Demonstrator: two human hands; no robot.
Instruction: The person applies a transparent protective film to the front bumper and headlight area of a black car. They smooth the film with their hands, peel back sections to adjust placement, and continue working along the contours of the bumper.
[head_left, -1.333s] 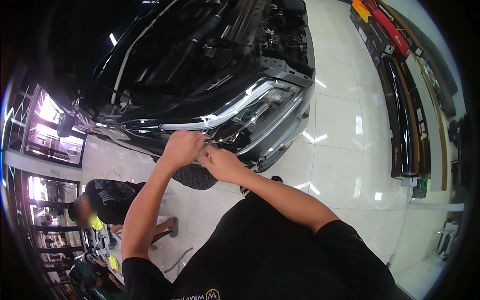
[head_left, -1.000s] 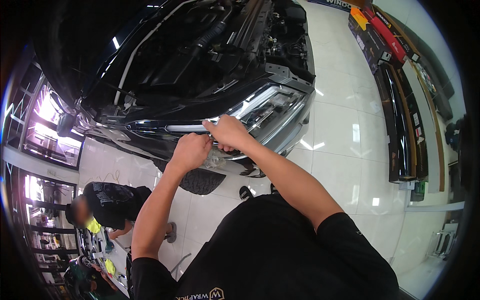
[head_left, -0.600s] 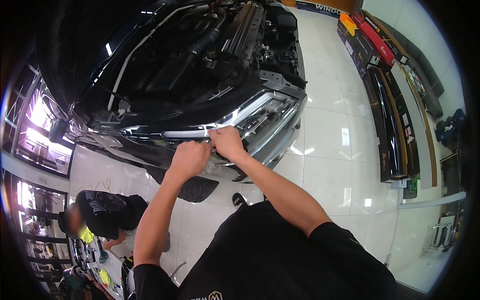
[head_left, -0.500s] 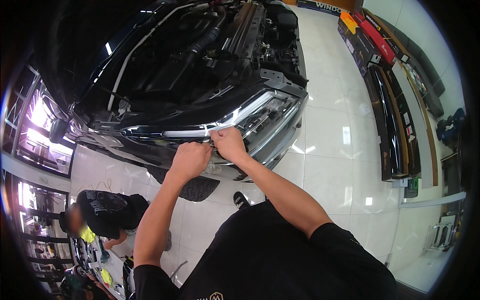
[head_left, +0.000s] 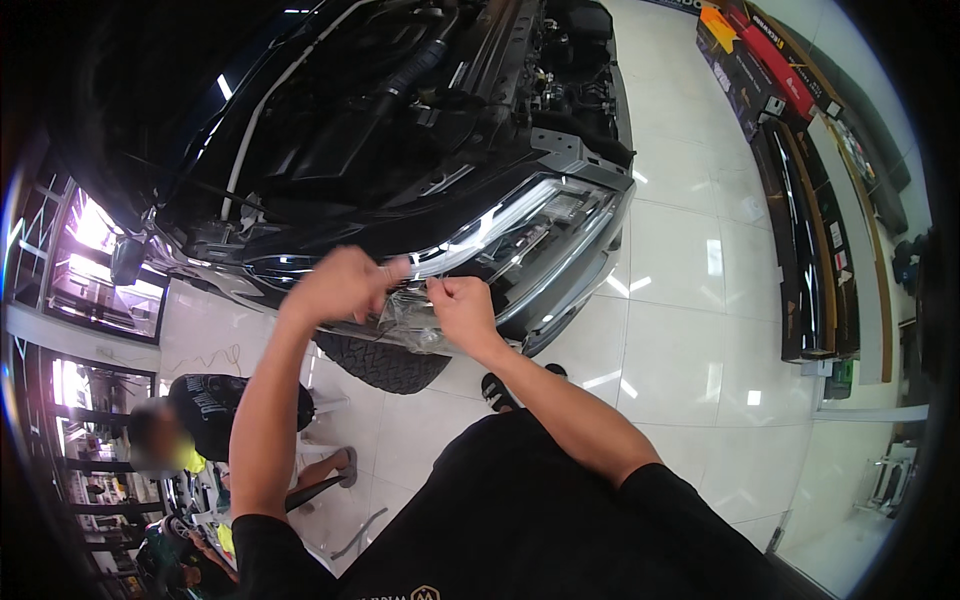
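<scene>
My right hand is closed in a pinch at the lower inner edge of the headlight. A crinkled piece of clear film hangs by its fingertips, over the bumper area. To its left, my left hand is over the black fender edge, close to the film. Motion smears its fingers, so its grip cannot be made out. The headlight has a bright chrome strip and a clear lens.
The open engine bay lies beyond my hands, a tire below them. Long boxes line the right wall. A person in a black shirt bends at the left, beside another person lower down. White tiles cover the floor.
My left hand has moved left, away from my right hand, which stays by the headlight. More of the clear film shows between them. The view has shifted slightly.
</scene>
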